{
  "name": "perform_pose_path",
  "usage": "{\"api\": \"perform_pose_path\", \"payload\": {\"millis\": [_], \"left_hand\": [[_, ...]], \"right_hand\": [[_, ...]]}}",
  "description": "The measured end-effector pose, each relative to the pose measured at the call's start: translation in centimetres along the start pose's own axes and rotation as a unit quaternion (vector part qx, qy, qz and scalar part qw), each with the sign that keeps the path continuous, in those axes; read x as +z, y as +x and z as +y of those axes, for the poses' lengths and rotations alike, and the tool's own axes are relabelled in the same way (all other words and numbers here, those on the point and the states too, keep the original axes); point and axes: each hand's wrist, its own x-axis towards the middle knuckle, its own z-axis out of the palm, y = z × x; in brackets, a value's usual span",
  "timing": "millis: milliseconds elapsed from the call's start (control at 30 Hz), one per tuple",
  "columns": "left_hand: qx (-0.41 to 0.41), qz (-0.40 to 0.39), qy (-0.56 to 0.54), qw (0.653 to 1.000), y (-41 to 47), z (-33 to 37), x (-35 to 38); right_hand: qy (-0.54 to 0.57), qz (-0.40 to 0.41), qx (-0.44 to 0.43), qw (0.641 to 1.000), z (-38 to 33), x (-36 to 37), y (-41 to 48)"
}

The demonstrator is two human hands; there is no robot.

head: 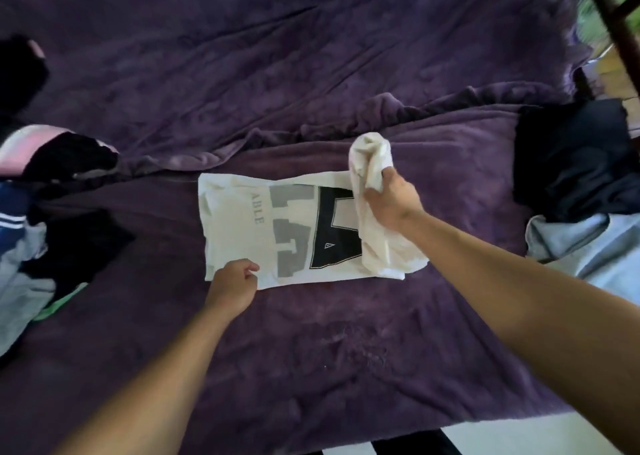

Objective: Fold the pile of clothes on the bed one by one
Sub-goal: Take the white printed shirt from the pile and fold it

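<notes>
A cream T-shirt [242,219] with grey and black block print lies flat in a narrow strip across the middle of the purple bed cover [311,74]. My left hand [233,281] pinches its near left corner, fingers curled. My right hand [389,200] grips the bunched right end of the shirt and holds that fabric lifted above the printed part. A loose pile of clothes [38,233] in black, blue, grey and pink sits at the left edge of the bed.
Dark navy clothes [571,157] and a pale blue garment [588,247] lie at the right side of the bed. A dark wooden bedpost [620,22] stands at the top right. The bed's near edge meets a white and black striped floor [485,437].
</notes>
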Motion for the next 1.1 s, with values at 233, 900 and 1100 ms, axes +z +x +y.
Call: {"api": "perform_pose_path", "payload": {"millis": [233,900,1100], "left_hand": [[0.008,0.017,-0.008,1.000,-0.2,-6.9,-3.4],[0.127,0.070,0.027,0.989,5.8,-12.2,-0.5],[0.019,0.123,-0.061,0.990,5.0,-14.5,-5.9]], "right_hand": [[0.086,-0.037,0.022,0.995,-3.8,9.1,-1.6],[0.170,0.101,0.031,0.980,0.4,7.9,-2.3],[0.080,0.049,-0.080,0.992,-12.2,11.1,-5.8]]}}
